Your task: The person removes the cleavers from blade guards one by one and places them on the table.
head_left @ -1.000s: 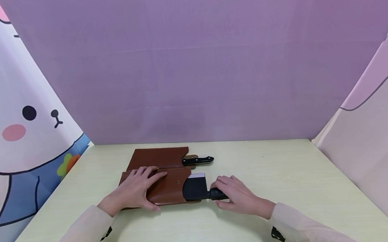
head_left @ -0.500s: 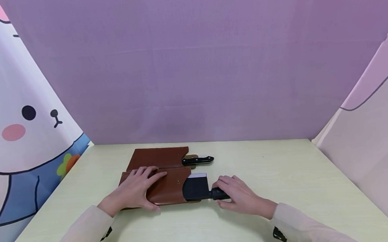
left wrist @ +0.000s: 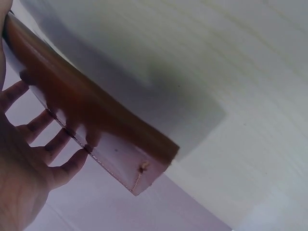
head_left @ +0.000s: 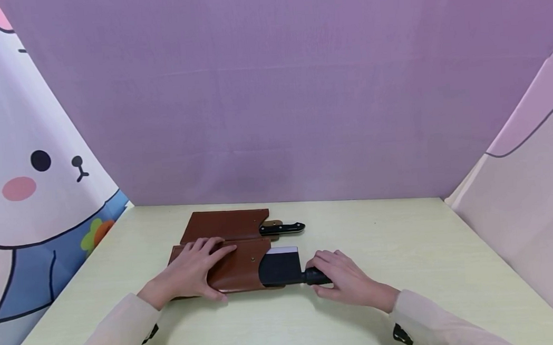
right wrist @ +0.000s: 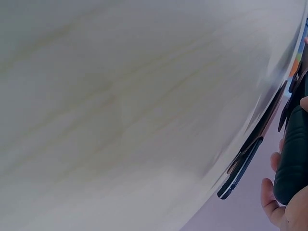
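Note:
In the head view a brown leather sheath lies flat on the table. My left hand rests across it, fingers spread over its top and thumb by its near edge. The left wrist view shows the left fingertips at the stitched edge of this sheath. From its right end sticks the dark blade of a cleaver, the rest hidden inside. My right hand grips the cleaver's black handle. Part of that thick handle shows at the right edge of the right wrist view.
Just behind lies a second brown sheath, with a black riveted knife handle poking out to the right. The pale table runs back to a purple backdrop. A cartoon-printed sheet hangs at the left.
My right hand has shifted slightly to the right with the cleaver, and a bit more blade shows outside the sheath. The left hand stays on the sheath, which has slid a touch leftward.

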Demonstrator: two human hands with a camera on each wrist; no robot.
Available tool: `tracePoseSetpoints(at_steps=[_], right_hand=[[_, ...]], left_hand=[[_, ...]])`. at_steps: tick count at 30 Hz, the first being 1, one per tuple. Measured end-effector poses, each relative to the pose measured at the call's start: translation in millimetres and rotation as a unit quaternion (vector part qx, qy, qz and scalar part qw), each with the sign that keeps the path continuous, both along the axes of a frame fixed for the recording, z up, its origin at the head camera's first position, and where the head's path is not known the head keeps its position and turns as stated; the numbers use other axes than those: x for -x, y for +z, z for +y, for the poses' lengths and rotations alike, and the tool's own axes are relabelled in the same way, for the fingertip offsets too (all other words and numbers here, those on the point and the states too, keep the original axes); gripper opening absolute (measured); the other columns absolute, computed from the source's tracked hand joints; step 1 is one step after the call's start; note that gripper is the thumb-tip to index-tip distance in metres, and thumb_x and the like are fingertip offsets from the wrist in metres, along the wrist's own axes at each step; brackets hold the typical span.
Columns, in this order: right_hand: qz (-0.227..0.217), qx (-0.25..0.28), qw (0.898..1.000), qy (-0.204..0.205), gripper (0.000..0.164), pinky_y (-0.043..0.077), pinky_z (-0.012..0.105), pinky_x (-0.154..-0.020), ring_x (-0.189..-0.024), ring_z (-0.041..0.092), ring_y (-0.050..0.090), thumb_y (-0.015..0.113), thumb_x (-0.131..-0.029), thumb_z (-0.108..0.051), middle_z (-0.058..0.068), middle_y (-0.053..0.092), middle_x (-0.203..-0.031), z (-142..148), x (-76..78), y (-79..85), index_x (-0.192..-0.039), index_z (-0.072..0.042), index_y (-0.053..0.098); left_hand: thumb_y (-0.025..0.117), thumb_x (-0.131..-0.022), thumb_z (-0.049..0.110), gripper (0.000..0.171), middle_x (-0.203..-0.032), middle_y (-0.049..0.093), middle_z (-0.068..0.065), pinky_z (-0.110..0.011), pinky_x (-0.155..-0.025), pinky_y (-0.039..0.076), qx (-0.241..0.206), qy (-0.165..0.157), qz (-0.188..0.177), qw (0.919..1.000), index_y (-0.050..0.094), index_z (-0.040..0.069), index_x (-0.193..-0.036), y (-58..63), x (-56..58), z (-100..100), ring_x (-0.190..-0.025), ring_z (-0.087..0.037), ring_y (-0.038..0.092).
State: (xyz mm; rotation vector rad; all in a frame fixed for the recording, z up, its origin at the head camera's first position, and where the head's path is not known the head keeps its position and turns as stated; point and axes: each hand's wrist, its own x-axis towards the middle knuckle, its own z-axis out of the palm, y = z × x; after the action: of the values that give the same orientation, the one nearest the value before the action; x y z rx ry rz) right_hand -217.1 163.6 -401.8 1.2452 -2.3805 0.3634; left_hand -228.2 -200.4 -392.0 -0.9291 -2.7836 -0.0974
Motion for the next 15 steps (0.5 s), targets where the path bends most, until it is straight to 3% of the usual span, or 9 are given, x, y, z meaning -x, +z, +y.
tracePoseSetpoints(at_steps=[15], right_hand=[[-0.003, 0.0, 1.0, -0.01, 0.03, 0.032, 0.016, -0.064, -0.072, 0.0, 0.042, 0.068, -0.073, -0.028, -0.014, 0.052, -0.085, 4.0, -0.8, 0.0, -0.099, -0.017, 0.06]], left_hand=[[0.063, -0.054, 0.078, 0.104, -0.136, 0.039, -0.011, -0.057, -0.092, 0.035, -0.004, 0.001, -0.004, 1.0, 0.037, 0.026, -0.14, 0.3, -1.1, -1.3, -0.119, -0.032, 0.039]])
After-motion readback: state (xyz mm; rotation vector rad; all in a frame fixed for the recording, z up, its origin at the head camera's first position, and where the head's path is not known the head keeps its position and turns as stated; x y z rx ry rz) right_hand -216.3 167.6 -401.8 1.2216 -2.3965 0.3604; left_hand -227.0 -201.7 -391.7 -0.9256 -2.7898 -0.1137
